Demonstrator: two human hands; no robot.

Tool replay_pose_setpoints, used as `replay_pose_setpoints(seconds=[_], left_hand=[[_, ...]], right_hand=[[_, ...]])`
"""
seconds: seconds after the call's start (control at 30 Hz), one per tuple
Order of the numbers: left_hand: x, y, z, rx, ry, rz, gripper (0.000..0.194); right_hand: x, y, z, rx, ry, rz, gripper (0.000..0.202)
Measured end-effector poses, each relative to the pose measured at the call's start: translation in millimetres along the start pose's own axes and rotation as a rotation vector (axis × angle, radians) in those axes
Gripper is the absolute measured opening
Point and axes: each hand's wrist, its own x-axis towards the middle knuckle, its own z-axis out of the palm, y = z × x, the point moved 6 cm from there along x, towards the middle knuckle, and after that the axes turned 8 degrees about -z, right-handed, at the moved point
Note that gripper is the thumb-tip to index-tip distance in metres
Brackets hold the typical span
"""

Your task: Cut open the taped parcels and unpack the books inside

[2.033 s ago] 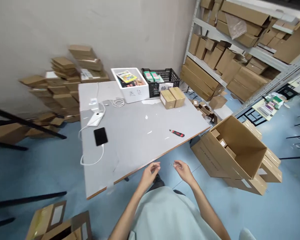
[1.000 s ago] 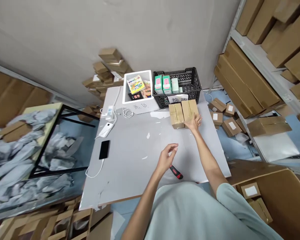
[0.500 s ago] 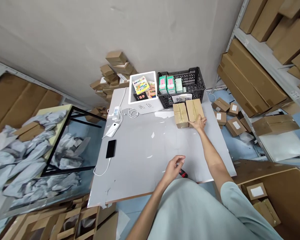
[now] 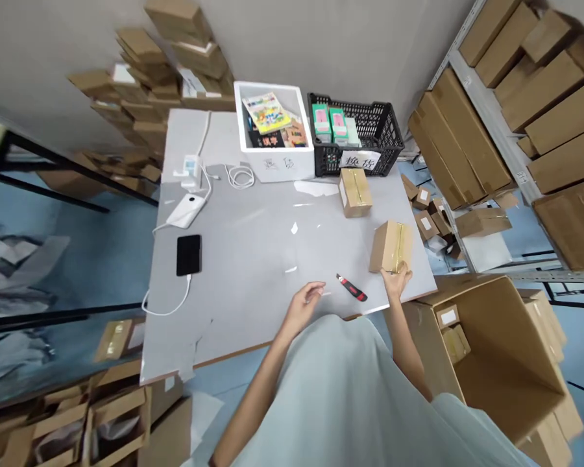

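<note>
My right hand grips the near end of a taped cardboard box at the right side of the table. The box looks slightly tilted; I cannot tell whether its base touches the tabletop. My left hand hovers over the table's front part, fingers loosely bent and apart, with nothing in it. Between the two hands lies a red and black utility knife. A second, smaller taped box stands farther back, close to the black crate.
A white foam box with books stands left of the crate, which holds green and pink packs. A phone, a white power bank and cables lie at the table's left. A large open carton stands at the right, below shelves of boxes.
My right hand has drawn the larger box away from the smaller one, toward me and to the right. The utility knife, partly hidden before, now shows fully. The view has shifted.
</note>
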Motion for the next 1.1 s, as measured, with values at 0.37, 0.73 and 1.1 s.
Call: replay_pose_setpoints(seconds=[0.37, 0.73, 1.1], left_hand=[[-18, -85, -165.1, -0.088, 0.190, -0.123, 0.063], [0, -93, -212.7, -0.151, 0.300, -0.171, 0.061], [-25, -165, -192.2, 0.051, 0.200, -0.210, 0.058]], right_hand=[[-121, -59, 4, 0.383, -0.101, -0.140, 0.100], [-193, -174, 51, 0.026, -0.882, -1.040, 0.111], [-171, -99, 81, 0.147, -0.765, -0.640, 0.112]])
